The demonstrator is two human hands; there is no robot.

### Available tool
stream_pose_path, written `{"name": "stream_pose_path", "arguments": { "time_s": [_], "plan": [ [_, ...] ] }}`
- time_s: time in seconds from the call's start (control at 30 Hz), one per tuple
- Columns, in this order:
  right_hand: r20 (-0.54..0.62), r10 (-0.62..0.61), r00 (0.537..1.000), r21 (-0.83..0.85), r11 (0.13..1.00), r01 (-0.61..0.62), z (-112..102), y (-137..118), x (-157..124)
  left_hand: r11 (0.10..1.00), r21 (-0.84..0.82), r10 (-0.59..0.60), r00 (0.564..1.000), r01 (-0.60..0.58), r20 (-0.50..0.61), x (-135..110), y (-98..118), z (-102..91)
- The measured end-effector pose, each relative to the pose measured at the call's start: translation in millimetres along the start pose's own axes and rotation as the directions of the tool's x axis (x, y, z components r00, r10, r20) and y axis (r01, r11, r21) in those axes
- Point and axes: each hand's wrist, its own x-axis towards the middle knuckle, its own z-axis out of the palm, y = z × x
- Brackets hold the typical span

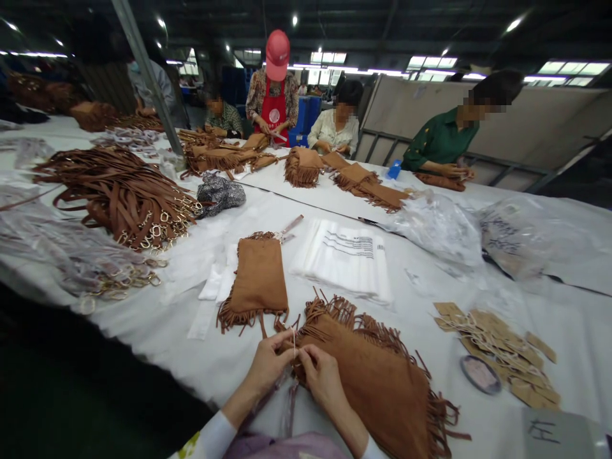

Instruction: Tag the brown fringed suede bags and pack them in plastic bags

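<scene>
A brown fringed suede bag (pixel 377 370) lies flat in front of me, partly under my right forearm. At its upper left corner my hands meet. My left hand (pixel 268 362) pinches a thin white string (pixel 294 341), which stands up between the fingers. My right hand (pixel 322 375) is closed in a pinch on the lower part of that string, close to the bag's edge. The exact spot between the fingertips is small and partly hidden. Beyond my left hand lies a second brown fringed bag (pixel 261 274).
White printed plastic bags (pixel 344 258) lie ahead. Brown straps with metal clasps (pixel 129 197) are heaped at left. Cardboard tags with strings (pixel 507 357) and a round dish (pixel 480 374) lie at right. Clear plastic bags (pixel 435 226) sit farther back. Several people work across the table.
</scene>
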Motion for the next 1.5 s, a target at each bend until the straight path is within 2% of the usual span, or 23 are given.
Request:
{"name": "stream_pose_path", "arguments": {
  "time_s": [0.07, 0.17, 0.27, 0.33, 0.4, 0.47, 0.53, 0.6, 0.67, 0.7, 0.8, 0.93, 1.03, 1.13, 1.2, 1.23, 1.3, 1.37, 1.4, 1.43, 1.47, 1.5],
  "plan": [
    [0.019, -0.016, 1.000, 0.017, 1.000, 0.016, -1.1, 2.0, 1.1, 0.978, 0.192, 0.081, 0.997, -0.083, 0.018, 3.2, 6.0, -5.1],
    [0.004, 0.021, 1.000, 0.063, 0.998, -0.022, -2.0, 12.9, -0.8, 0.930, 0.330, 0.173, 0.985, -0.163, 0.000, 13.8, 14.2, -28.7],
    [-0.017, 0.120, 0.993, 0.103, 0.988, -0.118, -4.1, 30.0, -5.9, 0.908, 0.397, 0.207, 0.969, -0.137, -0.138, 28.7, 19.8, -69.6],
    [-0.026, 0.152, 0.988, 0.128, 0.981, -0.148, -5.8, 39.9, -9.5, 0.883, 0.456, 0.246, 0.937, -0.111, -0.249, 37.5, 22.0, -94.9],
    [-0.039, 0.154, 0.987, 0.128, 0.981, -0.147, -6.7, 45.7, -11.9, 0.849, 0.517, 0.307, 0.899, -0.110, -0.313, 44.5, 22.5, -108.6],
    [-0.053, 0.134, 0.990, 0.102, 0.987, -0.128, -6.3, 47.4, -13.3, 0.740, 0.656, 0.403, 0.879, -0.149, -0.255, 50.4, 20.1, -107.8],
    [-0.062, 0.093, 0.994, 0.055, 0.994, -0.090, -5.1, 46.6, -14.0, 0.520, 0.829, 0.475, 0.877, -0.205, -0.081, 56.7, 14.4, -97.6],
    [-0.080, 0.034, 0.996, 0.007, 0.999, -0.033, -4.2, 45.4, -15.1, 0.275, 0.931, 0.481, 0.873, -0.239, 0.081, 64.3, 7.3, -87.9],
    [-0.113, -0.033, 0.993, -0.040, 0.999, 0.028, -4.1, 44.5, -16.6, 0.153, 0.956, 0.475, 0.867, -0.250, 0.151, 74.0, 2.6, -87.0],
    [-0.128, -0.066, 0.990, -0.062, 0.996, 0.058, -4.2, 44.1, -17.3, 0.142, 0.957, 0.482, 0.862, -0.253, 0.156, 79.8, 2.4, -90.7],
    [-0.157, -0.155, 0.975, -0.123, 0.983, 0.137, -4.0, 42.2, -18.5, 0.214, 0.945, 0.519, 0.848, -0.248, 0.105, 99.4, 13.3, -112.7],
    [-0.145, -0.183, 0.972, -0.135, 0.977, 0.164, -3.0, 37.0, -19.2, 0.437, 0.878, 0.551, 0.830, -0.195, -0.090, 109.1, 40.6, -135.2],
    [-0.149, -0.132, 0.980, -0.072, 0.990, 0.122, -10.5, 34.7, -28.1, 0.603, 0.776, 0.485, 0.858, -0.185, -0.171, 83.9, 40.8, -126.1],
    [-0.254, -0.017, 0.967, -0.051, 0.999, 0.004, -35.8, 40.2, -52.8, 0.707, 0.682, 0.345, 0.933, -0.186, -0.104, 34.3, 14.6, -100.1],
    [-0.375, 0.103, 0.921, -0.059, 0.989, -0.135, -63.6, 49.8, -78.3, 0.818, 0.562, 0.217, 0.971, -0.126, -0.098, 1.1, -6.5, -85.6],
    [-0.452, 0.169, 0.876, -0.052, 0.975, -0.215, -79.8, 56.0, -93.2, 0.839, 0.538, 0.175, 0.977, -0.082, -0.124, -11.2, -15.3, -81.1],
    [-0.617, 0.289, 0.732, -0.013, 0.926, -0.377, -113.4, 69.3, -125.1, 0.795, 0.600, 0.205, 0.971, -0.090, -0.126, -22.5, -28.0, -77.1],
    [-0.745, 0.363, 0.560, 0.017, 0.850, -0.527, -143.2, 81.6, -155.0, 0.662, 0.703, 0.335, 0.942, -0.260, 0.033, -17.4, -34.9, -76.7],
    [-0.776, 0.384, 0.500, 0.017, 0.805, -0.592, -154.6, 86.8, -167.3, 0.580, 0.728, 0.382, 0.911, -0.366, 0.153, -10.8, -36.8, -77.3],
    [-0.786, 0.399, 0.472, 0.003, 0.767, -0.642, -163.1, 91.2, -177.2, 0.498, 0.739, 0.407, 0.875, -0.454, 0.263, -3.1, -38.2, -78.4],
    [-0.781, 0.411, 0.471, -0.019, 0.738, -0.674, -168.4, 94.7, -184.4, 0.424, 0.749, 0.412, 0.845, -0.509, 0.341, 4.7, -39.2, -80.3],
    [-0.763, 0.421, 0.491, -0.046, 0.723, -0.690, -170.5, 97.4, -189.3, 0.359, 0.766, 0.404, 0.828, -0.534, 0.388, 12.0, -40.1, -82.7]
  ]
}}
